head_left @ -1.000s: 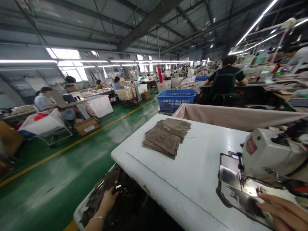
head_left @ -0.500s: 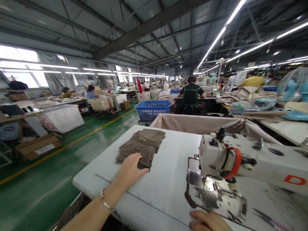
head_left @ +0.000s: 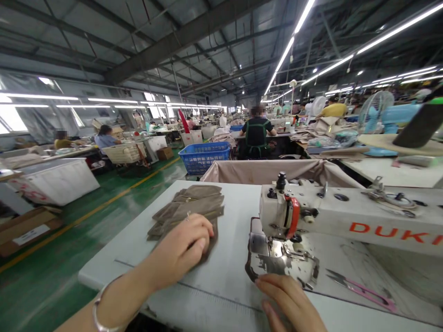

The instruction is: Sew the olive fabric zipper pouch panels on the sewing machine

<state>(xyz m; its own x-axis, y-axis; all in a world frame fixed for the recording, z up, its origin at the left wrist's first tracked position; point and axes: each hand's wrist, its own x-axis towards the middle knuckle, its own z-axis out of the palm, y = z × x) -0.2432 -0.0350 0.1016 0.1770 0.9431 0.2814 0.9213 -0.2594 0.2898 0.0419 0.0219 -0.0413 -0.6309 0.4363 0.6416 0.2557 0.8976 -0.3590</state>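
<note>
Has two hands in view, both above one white table point(head_left: 230, 240). Curls the left hand point(head_left: 183, 245) over one pile of brown fabric pieces point(head_left: 175, 211) on the left part of the table, several deep; cannot count them exactly because of the overlap. Draws the thumb in close to bent fingers, with one blurred brown piece point(head_left: 214, 240) against them; cannot make out whether pinched or only touched. Shows several pieces lying broadly sideways, long axes rising slightly toward the right, edges fanned unevenly; shows the blurred piece slanting instead, from beside the fingers down toward the wearer. Holds the right hand point(head_left: 292, 302) loosely spread with nothing in its grasp, fingertips near one metal plate point(head_left: 259, 244). Includes one sewing machine point(head_left: 332, 203) at the right, one pair of pink-handled snips point(head_left: 372, 294), blades toward the plate, and one blue basket point(head_left: 204, 159) beyond the table.
</note>
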